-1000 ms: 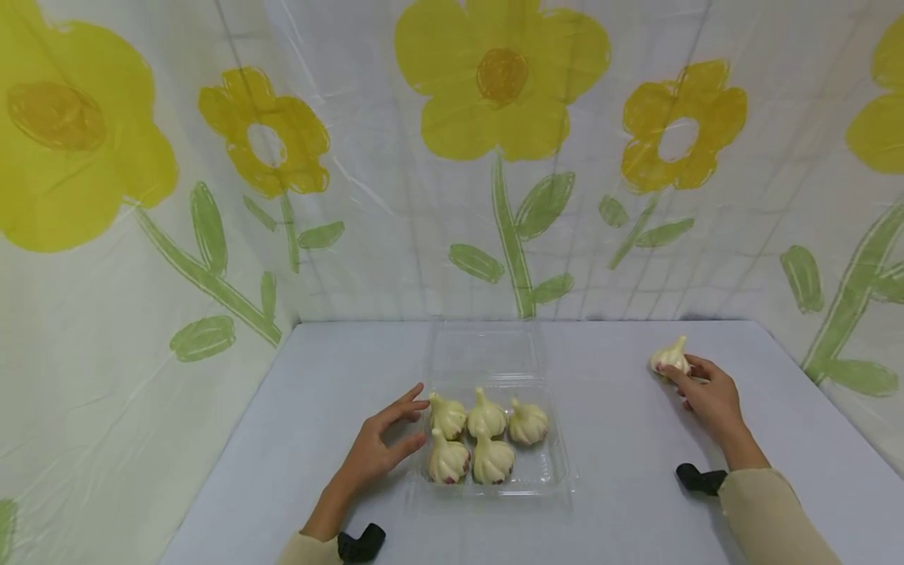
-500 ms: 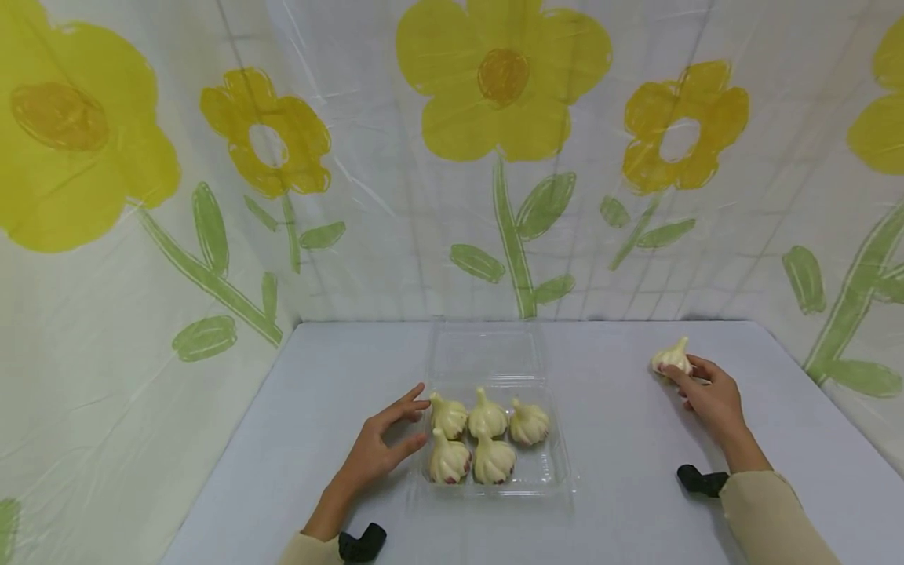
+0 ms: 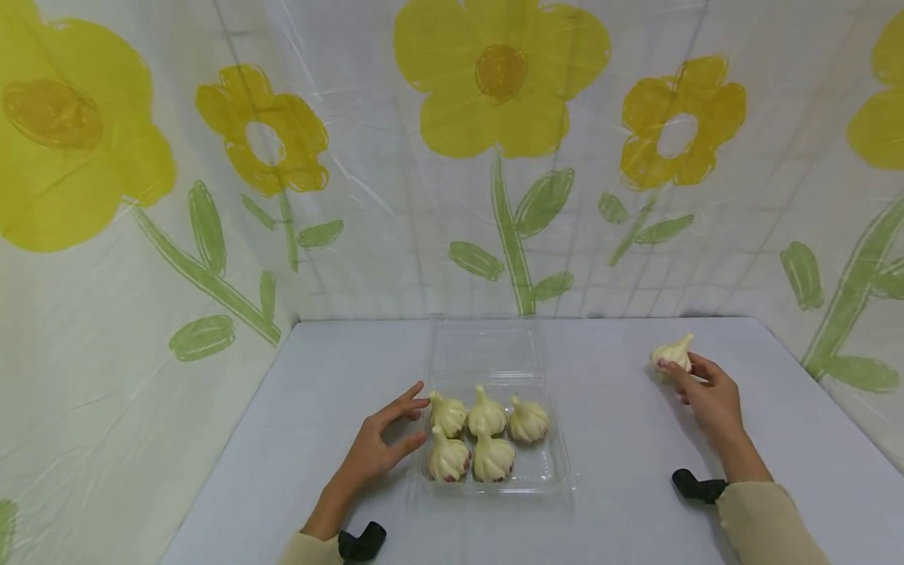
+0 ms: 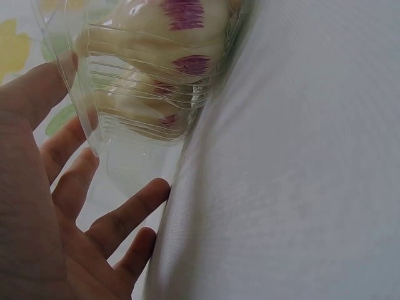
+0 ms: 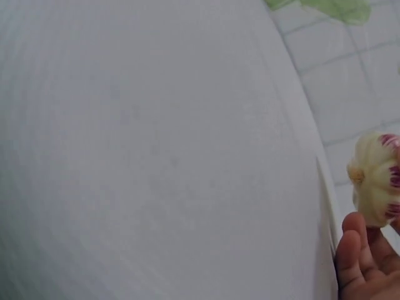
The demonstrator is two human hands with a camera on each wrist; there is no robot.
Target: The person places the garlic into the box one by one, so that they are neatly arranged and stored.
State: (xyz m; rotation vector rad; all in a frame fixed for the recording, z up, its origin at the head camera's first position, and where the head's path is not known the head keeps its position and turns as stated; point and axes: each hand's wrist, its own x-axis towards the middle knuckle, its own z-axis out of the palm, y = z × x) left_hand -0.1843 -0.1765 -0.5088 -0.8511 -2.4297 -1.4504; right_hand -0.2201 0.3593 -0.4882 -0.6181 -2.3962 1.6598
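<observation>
My right hand [image 3: 712, 397] pinches a cream garlic bulb [image 3: 672, 355] over the right rear of the table, its stem pointing up and to the right. Purple streaks mark that bulb in the right wrist view, where only part of it shows. At the centre, a clear plastic clamshell box [image 3: 540, 479] stands with its lid [image 3: 487, 351] laid back. Several garlic bulbs [image 3: 493, 458] lie inside, and the front right spot of the box is bare. My left hand [image 3: 381, 439] touches the left wall of the box with fingers spread; in the left wrist view its fingertips [image 4: 70, 62] reach the plastic rim.
A white cloth covers the table [image 3: 621, 502]. Behind it hangs a pale curtain [image 3: 381, 259] printed with yellow flowers, close along the rear and side edges. Black wrist straps [image 3: 699, 486] show near both sleeves.
The garlic bulb in my right hand has tilted slightly, its stem leaning further right. My left hand and the box stay where they were.
</observation>
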